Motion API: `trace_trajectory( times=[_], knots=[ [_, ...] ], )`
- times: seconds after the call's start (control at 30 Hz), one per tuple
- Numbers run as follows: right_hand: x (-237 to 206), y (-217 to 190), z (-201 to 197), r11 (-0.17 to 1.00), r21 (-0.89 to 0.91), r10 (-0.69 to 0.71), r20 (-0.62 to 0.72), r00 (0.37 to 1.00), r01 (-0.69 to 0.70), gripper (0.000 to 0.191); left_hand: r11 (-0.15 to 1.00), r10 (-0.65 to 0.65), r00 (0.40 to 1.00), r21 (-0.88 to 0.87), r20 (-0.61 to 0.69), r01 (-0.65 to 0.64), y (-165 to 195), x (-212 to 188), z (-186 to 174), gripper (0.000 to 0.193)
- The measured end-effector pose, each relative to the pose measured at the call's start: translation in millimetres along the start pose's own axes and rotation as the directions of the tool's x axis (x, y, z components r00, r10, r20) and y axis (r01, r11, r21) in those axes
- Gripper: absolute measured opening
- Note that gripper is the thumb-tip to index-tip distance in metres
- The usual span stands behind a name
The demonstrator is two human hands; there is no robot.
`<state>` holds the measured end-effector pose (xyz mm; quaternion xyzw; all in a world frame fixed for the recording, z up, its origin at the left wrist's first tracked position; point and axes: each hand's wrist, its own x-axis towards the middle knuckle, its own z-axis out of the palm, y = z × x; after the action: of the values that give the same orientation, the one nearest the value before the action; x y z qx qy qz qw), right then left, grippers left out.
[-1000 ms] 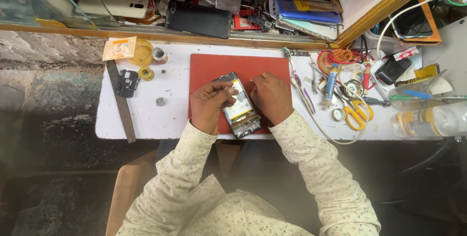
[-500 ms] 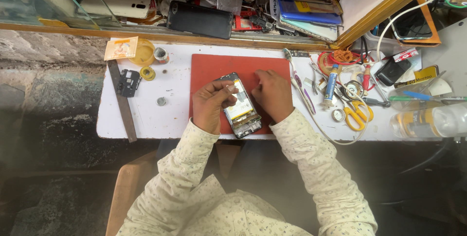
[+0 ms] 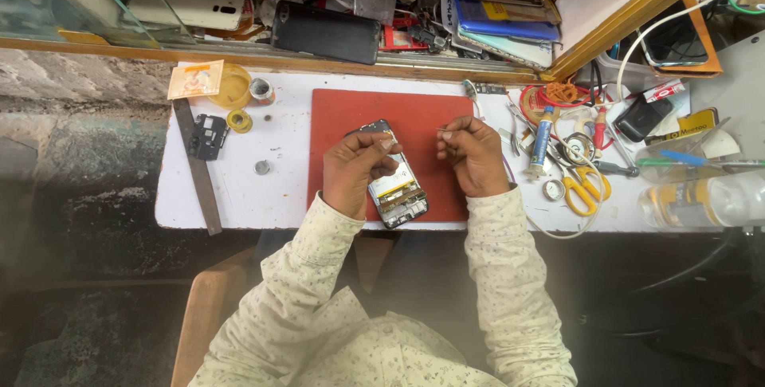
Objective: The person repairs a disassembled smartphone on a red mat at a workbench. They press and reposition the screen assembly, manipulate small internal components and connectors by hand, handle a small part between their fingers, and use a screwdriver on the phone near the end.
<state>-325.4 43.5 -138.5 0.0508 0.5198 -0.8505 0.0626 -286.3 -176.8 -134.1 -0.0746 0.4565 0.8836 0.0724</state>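
Working over the red mat [image 3: 351, 116], we have the opened phone [image 3: 396, 189] lying on it, tilted, its lower end at the mat's near edge. The back is off, with the battery and the boards at each end showing.

Our left hand [image 3: 356, 170] rests on the phone's left side, fingers curled and pinched together over its upper half. Whether something tiny sits between the fingertips we cannot tell. Our right hand [image 3: 472, 154] hovers just right of the phone, clear of it, thumb and forefinger closed on a thin metal tool [image 3: 443, 129] whose tip points toward the phone. It looks like tweezers or a pin, too small to say which.

As we judge it, the step is fine work on the upper board, and doing it well calls for a few things:
- Keep the left hand's weight on the frame, not on the battery, so the phone does not slide on the mat.
- Bring the tool in low and flat, with the right wrist braced on the mat.
- Touch only the part we mean to lift or seat; a slip could scratch the board or prick the battery.
- Keep any loose screw on the mat, not on the white table [image 3: 279, 188], where it could roll away.

Right of the mat lie yellow scissors [image 3: 586, 188], a blue-handled tool [image 3: 541, 138] and coiled wire [image 3: 550, 98]. Left of it are a steel ruler [image 3: 197, 166], a tape roll [image 3: 238, 121] and a small black part [image 3: 208, 136].
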Motion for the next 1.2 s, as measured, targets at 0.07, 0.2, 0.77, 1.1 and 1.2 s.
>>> trace_trajectory(
  times=[0.07,0.2,0.77,1.1,1.2],
  knots=[
    [-3.0,3.8,2.3,0.997,-0.060,-0.038,-0.007,0.999,0.037,0.010,1.000,-0.021,1.000,0.003,0.001,0.021,0.6,0.4,-0.5,0.012],
    [-12.5,3.0,11.3,0.988,-0.127,-0.094,-0.001,0.996,0.093,0.011,0.996,-0.078,0.997,-0.033,0.002,0.078,0.1,1.8,-3.7,0.014],
    [-74.5,-16.8,88.3,0.911,-0.182,-0.385,-0.057,0.921,0.370,0.016,0.991,0.064,0.998,-0.115,0.019,-0.062,2.6,-20.4,36.6,0.017],
    [-70.3,-10.8,87.1,0.837,-0.339,-0.459,-0.005,0.888,0.430,0.014,0.998,0.052,0.998,-0.036,0.026,-0.051,17.0,-30.9,38.7,0.022],
    [-66.2,-19.9,82.3,0.824,-0.407,-0.406,0.059,0.912,0.394,0.013,0.995,0.082,0.995,0.057,0.064,-0.085,22.9,-30.1,35.0,0.020]
  ],
)
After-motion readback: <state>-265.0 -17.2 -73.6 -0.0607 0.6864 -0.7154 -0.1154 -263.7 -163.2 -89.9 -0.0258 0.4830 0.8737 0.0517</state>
